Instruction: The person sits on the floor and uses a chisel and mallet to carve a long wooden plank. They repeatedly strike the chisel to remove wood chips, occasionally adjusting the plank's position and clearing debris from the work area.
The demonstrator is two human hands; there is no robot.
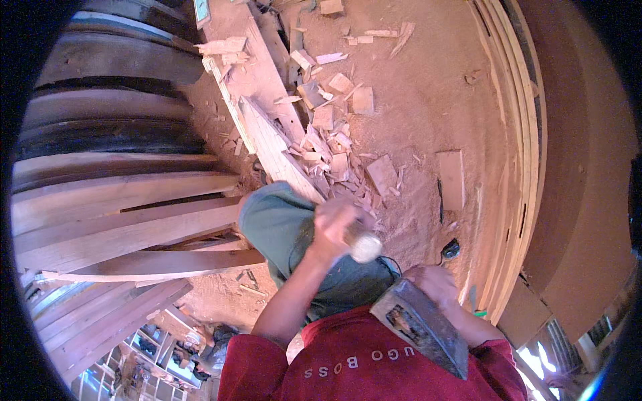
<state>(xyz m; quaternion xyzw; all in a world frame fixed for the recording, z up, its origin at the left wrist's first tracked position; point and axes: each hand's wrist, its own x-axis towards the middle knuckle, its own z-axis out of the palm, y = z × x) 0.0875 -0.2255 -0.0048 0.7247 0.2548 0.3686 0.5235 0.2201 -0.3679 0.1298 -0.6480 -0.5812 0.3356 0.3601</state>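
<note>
A: Hand status?

B: Left hand [336,224] is fisted around the pale wooden handle [363,246]; the butt end sticks out below the fist. Forearm runs up from the lower edge, elbow bent, wrist raised over the knee. Right hand [435,284] is wrapped on the same tool closer to the head, fingers curled, mostly hidden behind the steel.

A: Tool?

B: Axe head [420,326], dark wedge-shaped steel, sits close to the camera over the red shirt [374,367], broad end toward the lower right. So the axe is held up near the chest, both hands closed on it, well apart from the wood.

A: What's underneath?

B: Knee in grey-green trousers [281,224] directly below the left hand. Just beyond it, a light plank [271,144] lies diagonally on the ground, running away toward the top of the view.

A: Surroundings?

B: Wood chips [331,144] piled along the plank's right side, spread over the sawdust floor [421,100]. Long planks [127,227] stacked on the left. Curved board stack [518,167] stands on the right. Small dark object on the floor near the right hand; can't tell what.
</note>
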